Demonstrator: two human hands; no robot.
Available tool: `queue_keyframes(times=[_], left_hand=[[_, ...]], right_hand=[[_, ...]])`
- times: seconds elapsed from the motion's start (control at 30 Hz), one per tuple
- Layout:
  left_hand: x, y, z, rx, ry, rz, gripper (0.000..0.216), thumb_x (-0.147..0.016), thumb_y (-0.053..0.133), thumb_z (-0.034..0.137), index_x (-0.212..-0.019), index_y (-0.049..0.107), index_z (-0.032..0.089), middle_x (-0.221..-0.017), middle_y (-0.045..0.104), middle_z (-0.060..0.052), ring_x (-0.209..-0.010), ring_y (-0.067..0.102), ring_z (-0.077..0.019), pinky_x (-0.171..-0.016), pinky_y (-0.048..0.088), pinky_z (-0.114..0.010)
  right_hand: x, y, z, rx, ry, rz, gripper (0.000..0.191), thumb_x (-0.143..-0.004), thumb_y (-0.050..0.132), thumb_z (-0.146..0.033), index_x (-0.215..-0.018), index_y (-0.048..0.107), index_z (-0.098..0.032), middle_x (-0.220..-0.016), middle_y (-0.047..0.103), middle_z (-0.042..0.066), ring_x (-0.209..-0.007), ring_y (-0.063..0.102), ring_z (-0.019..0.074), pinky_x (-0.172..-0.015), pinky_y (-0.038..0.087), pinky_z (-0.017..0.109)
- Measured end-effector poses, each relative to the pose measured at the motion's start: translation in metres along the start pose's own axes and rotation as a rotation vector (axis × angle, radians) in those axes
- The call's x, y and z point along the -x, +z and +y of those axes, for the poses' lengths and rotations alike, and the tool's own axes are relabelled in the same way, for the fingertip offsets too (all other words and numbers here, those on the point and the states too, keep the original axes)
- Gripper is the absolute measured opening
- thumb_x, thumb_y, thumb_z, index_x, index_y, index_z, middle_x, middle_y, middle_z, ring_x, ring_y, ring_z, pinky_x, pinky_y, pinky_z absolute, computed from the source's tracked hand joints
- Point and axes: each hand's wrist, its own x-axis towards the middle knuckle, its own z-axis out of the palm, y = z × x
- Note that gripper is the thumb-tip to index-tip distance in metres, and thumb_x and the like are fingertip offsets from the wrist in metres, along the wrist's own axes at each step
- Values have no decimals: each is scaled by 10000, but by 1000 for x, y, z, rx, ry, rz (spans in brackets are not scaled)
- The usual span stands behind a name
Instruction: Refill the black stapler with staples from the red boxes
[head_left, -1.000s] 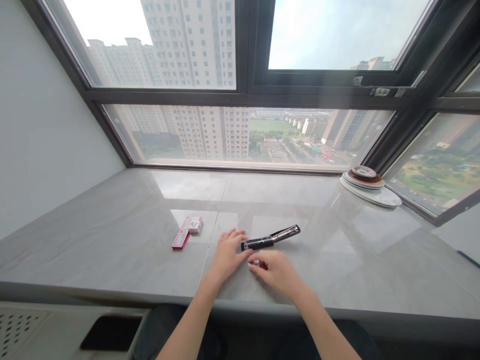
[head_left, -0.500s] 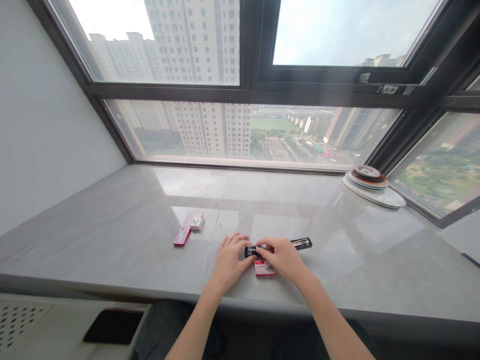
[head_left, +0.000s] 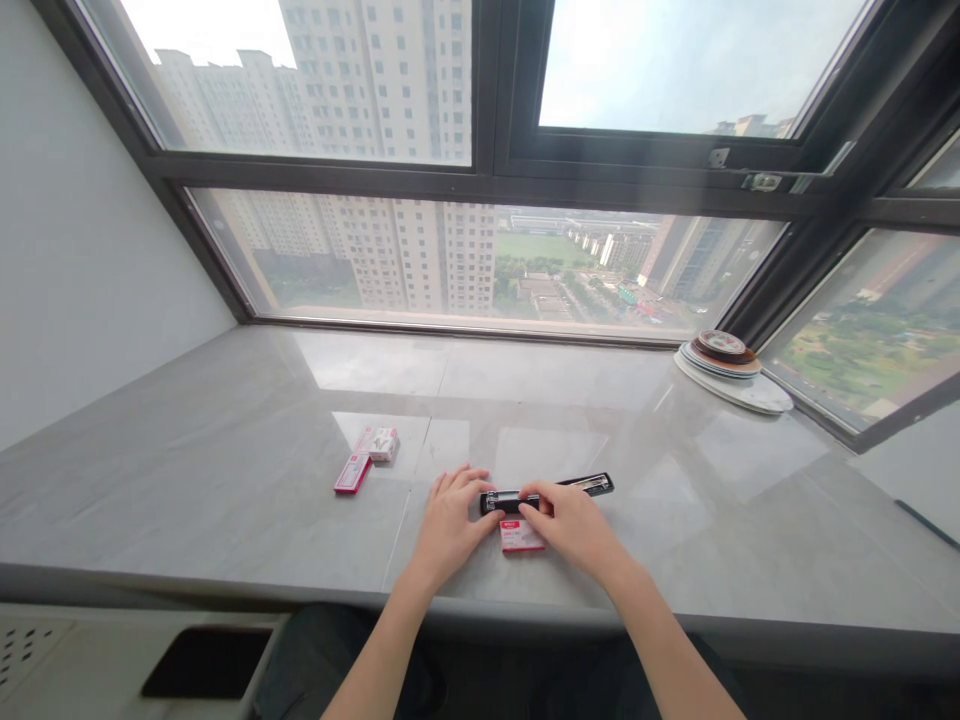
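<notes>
Apparently, red box (head_left: 521, 536) label's writing is unreadable.

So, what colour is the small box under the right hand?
The box is red and white; the head view shows it.

Under my left hand (head_left: 450, 520) and right hand (head_left: 574, 525) the stapler (head_left: 547, 492) looks like glossy black plastic with a shiny metal rail. The small red box (head_left: 520, 538) looks like printed card. The sill (head_left: 225, 480) is smooth, polished grey stone, faintly reflective.
</notes>
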Motion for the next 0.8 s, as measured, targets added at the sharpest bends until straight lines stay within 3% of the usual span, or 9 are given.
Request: queue_keyframes(times=[0.2, 0.3, 0.4, 0.5, 0.57, 0.63, 0.7, 0.8], left_hand=[[1, 0, 0, 8, -3, 2, 210, -880, 757, 350, -1087, 718, 353, -1386, 652, 16, -1458, 451, -278, -1256, 256, -542], [1, 1, 0, 15, -11, -5, 211, -887, 750, 357, -1095, 714, 346, -1397, 646, 14, -1468, 439, -279, -1266, 235, -542], [1, 0, 1, 19, -20, -13, 212, -899, 734, 370, -1108, 710, 348, -1409, 639, 21, -1475, 429, -273, -1274, 219, -530], [1, -1, 3, 11, -26, -26, 219, -904, 722, 379, -1122, 710, 356, -1419, 632, 29, -1479, 421, -261, -1281, 213, -503], [1, -2, 4, 3, -32, -32, 224, -907, 719, 383, -1130, 709, 359, -1424, 628, 32, -1480, 418, -257, -1281, 214, -494], [1, -2, 4, -5, -37, -34, 226, -909, 719, 385, -1134, 708, 362, -1425, 627, 34, -1480, 417, -258, -1277, 220, -495], [1, -2, 3, -11, -35, -38, 231, -909, 722, 385, -1139, 707, 366, -1427, 625, 36, -1478, 418, -260, -1273, 227, -499], [1, -1, 2, -18, -24, -36, 246, -909, 728, 383, -1154, 705, 370, -1432, 622, 36, -1474, 422, -262, -1269, 230, -503]], right_hand=[[11, 18, -10, -129, -20, 24, 276, -974, 586, -422, -1152, 727, -267, -660, 628, -27, -645, 583, 173, -649, 378, 267], [28, 16, 11, -208, 77, 91, 354, -979, 560, -546, -1042, 724, -238, -624, 568, -27, -606, 531, 168, -606, 367, 270], [41, 4, 45, -191, 295, 194, 480, -928, 570, -672, -907, 700, -210, -552, 493, -31, -568, 486, 172, -575, 353, 282], [38, -15, 68, -232, 391, 286, 588, -855, 658, -692, -1167, 684, -195, -575, 535, -34, -606, 529, 194, -594, 374, 284], [27, -26, 71, -384, 331, 266, 700, -831, 698, -679, -1325, 630, -188, -700, 628, -3, -661, 559, 192, -600, 383, 277], [13, -33, 68, -554, 226, 198, 714, -825, 720, -663, -1340, 635, -176, -828, 671, 31, -705, 562, 175, -603, 384, 267], [-1, -34, 60, -641, 130, 127, 654, -807, 752, -647, -1244, 691, -163, -884, 678, 46, -732, 554, 166, -627, 396, 269], [-16, -27, 46, -591, 31, 75, 538, -774, 795, -623, -1070, 748, -176, -822, 650, 19, -724, 525, 162, -660, 407, 285]])
